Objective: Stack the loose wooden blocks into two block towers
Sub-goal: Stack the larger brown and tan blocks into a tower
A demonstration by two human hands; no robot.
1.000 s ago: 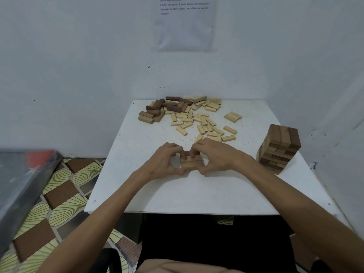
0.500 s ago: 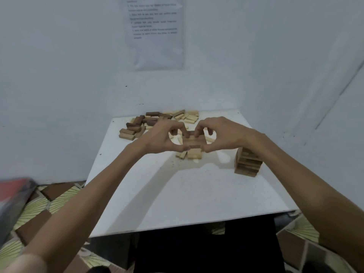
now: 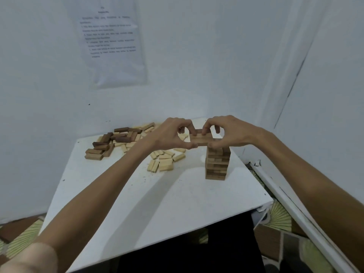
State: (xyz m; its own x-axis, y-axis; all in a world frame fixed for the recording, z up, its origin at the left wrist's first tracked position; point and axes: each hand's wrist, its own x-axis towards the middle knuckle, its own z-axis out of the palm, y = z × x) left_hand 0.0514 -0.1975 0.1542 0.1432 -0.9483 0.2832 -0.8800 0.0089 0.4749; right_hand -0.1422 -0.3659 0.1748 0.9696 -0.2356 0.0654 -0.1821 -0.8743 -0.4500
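Note:
A small set of wooden blocks (image 3: 200, 138) is pinched between both hands, held in the air just above and left of the block tower (image 3: 216, 164). My left hand (image 3: 169, 135) grips its left end, my right hand (image 3: 229, 133) its right end. The tower is several layers of brown blocks standing on the white table (image 3: 157, 203) at the right. Loose pale blocks (image 3: 163, 162) lie in the middle of the table, and darker loose blocks (image 3: 110, 141) are piled at the far left.
The table stands in a corner, with walls close behind and to the right. A paper sheet (image 3: 112, 44) hangs on the back wall. Patterned floor (image 3: 279, 219) shows past the table's right and left edges.
Both hands lifted the small set of blocks off the table and carried it up and rightward, to above the tower. The camera view swung up and left.

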